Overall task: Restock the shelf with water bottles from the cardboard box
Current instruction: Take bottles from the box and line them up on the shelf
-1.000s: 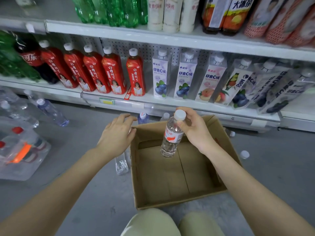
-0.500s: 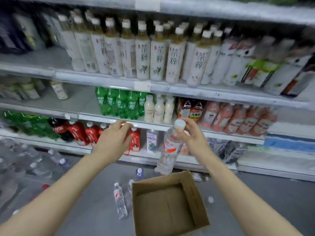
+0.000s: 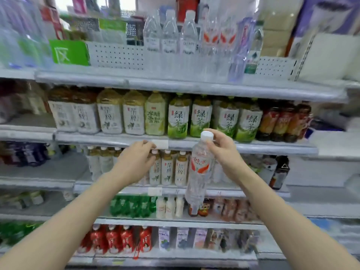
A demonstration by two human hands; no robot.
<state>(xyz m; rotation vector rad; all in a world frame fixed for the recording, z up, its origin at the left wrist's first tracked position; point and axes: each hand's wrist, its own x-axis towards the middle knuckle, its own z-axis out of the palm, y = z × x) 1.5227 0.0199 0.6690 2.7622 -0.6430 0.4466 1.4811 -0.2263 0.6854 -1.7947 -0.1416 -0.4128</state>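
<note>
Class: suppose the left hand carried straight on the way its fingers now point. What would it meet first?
Most likely the front edge of the shelf that carries the green tea bottles. The left hand is open, fingertips close to the white price tag there. Depth is unclear, so contact cannot be ruled out.

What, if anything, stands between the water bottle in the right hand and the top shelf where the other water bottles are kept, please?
Nothing visible blocks the way. The clear plastic water bottle with the white cap hangs from the right hand in open air in front of the shelving. It must rise past the top shelf's grey front edge to reach the row of clear water bottles. The left hand is off to the side.
</note>
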